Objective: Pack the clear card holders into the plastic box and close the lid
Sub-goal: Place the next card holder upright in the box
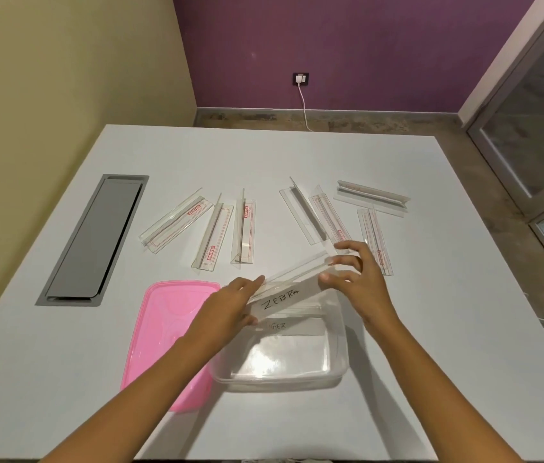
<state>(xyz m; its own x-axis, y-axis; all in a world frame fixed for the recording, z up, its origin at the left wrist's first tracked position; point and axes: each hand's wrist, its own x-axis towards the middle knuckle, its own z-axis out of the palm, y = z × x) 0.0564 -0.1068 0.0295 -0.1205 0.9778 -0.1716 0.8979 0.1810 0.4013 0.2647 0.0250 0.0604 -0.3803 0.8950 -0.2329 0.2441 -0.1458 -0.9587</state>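
A clear card holder with a white card reading ZEBRA (289, 290) hangs tilted over the far edge of the clear plastic box (337, 365). My left hand (230, 304) grips its left end and my right hand (355, 279) grips its right end. Inside the box lies another holder with a partly hidden label (292, 327). The pink lid (160, 332) lies flat on the table, left of the box, partly under my left forearm. Several more clear card holders (243, 228) lie spread across the table beyond the box.
A grey recessed cable hatch (93, 238) is set into the white table (447, 329) at the left. Beyond the table are a purple wall with a socket and white cable (301, 80), and a glass door at the right.
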